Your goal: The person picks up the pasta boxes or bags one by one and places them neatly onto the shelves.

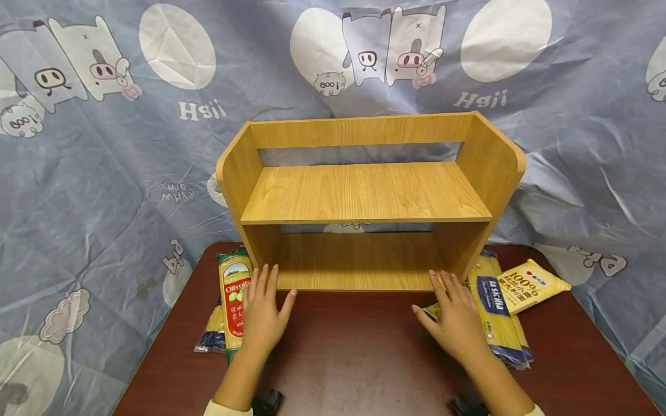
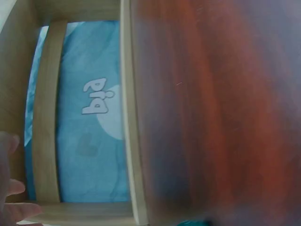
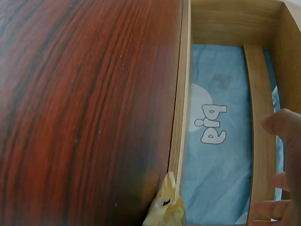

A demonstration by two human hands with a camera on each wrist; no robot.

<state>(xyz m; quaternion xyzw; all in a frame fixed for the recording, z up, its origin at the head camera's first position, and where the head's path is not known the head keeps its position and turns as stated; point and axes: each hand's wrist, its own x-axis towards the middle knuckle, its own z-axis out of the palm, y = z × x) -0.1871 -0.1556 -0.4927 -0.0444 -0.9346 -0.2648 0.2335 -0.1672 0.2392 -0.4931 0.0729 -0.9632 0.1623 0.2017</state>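
Observation:
My left hand (image 1: 264,315), fingers straight and spread, is at the left front of a two-tier wooden shelf (image 1: 366,193). Beside it lies a packet of Olivoila spaghetti (image 1: 235,294), partly covered by the hand. The right hand (image 1: 457,318) is spread the same way at the shelf's right front, above a small yellow-green packet (image 1: 433,311) that it mostly hides. Neither hand holds anything; whether the fingertips touch the shelf is unclear. In the wrist views, the left hand's fingers (image 2: 16,209) and the right hand's fingers (image 3: 273,209) show at the outer edges.
La Sicilia pasta packets (image 1: 494,306) and a yellow pasta bag (image 1: 532,284) lie right of the shelf. Another pasta packet (image 1: 212,335) is under the Olivoila one. The dark red table (image 1: 359,358) stands against a blue patterned cloth (image 1: 125,190).

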